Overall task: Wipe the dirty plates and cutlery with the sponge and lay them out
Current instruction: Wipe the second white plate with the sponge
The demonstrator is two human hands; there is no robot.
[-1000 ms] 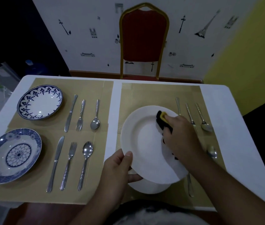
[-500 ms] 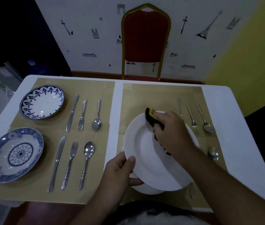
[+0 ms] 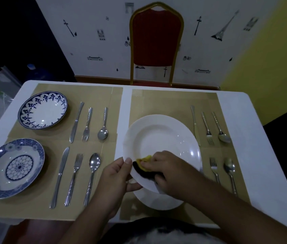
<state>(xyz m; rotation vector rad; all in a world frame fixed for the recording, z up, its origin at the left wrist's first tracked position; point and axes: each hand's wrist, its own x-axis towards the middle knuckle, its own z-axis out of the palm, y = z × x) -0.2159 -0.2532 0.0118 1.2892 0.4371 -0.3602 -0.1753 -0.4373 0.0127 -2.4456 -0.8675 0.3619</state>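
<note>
White plate [image 3: 162, 138] gripped at rim by left hand [image 3: 116, 175]; right hand [image 3: 169, 170] clutches sponge [image 3: 141, 166] on its near edge.

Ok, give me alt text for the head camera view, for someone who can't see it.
The left hand holds a white plate above a second white plate while the right hand presses a yellow-and-black sponge on its near rim. Blue-patterned plates and cutlery lie on tan mats.
</note>
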